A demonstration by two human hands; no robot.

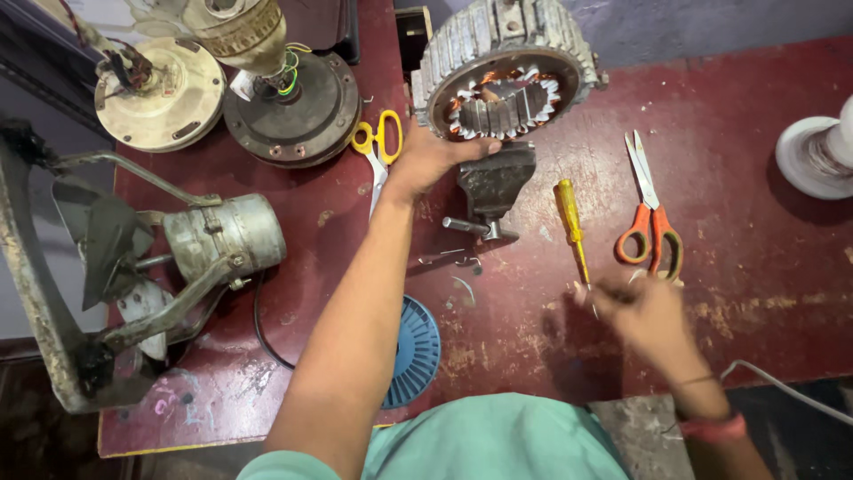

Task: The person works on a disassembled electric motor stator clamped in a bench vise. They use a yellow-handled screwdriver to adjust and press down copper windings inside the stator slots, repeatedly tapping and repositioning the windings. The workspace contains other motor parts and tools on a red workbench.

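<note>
Left hand grips the motor stator rim; right hand is blurred under the orange scissors, so its grip can't be made out.

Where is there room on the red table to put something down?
Bare patches: right of the orange scissors, toward the white base, and the near edge between the fan motor and blue disc. It is crowded around the vise, stator and both hands.

We list: dark red worn wooden table; yellow-handled steel scissors; orange-handled steel scissors; yellow plastic-handled screwdriver; blue ribbed plastic disc; grey finned metal stator with copper-coloured windings.
</note>
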